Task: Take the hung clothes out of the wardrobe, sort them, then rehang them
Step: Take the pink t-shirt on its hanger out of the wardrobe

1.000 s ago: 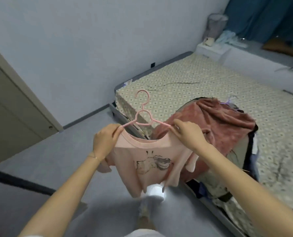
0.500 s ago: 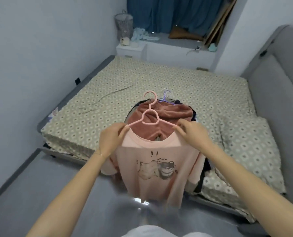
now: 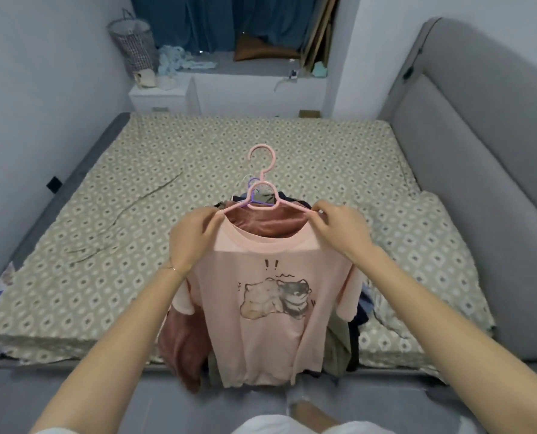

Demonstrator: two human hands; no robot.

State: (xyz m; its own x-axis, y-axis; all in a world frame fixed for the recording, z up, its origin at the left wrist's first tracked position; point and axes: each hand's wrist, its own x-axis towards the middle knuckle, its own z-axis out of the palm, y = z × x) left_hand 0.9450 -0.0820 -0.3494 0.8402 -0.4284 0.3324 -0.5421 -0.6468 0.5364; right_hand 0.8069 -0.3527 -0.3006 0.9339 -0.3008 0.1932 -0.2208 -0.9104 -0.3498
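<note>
Both hands pinch a pale pink cotton T-shirt with a cartoon animal print at its shoulders, the left hand on one and the right hand on the other, fingers curled over cloth and the slim pink plastic hanger inside. It hangs in the air above the near edge of the bed with the diamond-patterned sheet. Keeping the shoulders level should hold the neckline on the hanger. A heap on the bed's near edge, topped by a rust-brown plush garment and a purple hanger, crowds the landing spot. The bed's left half looks freer.
</note>
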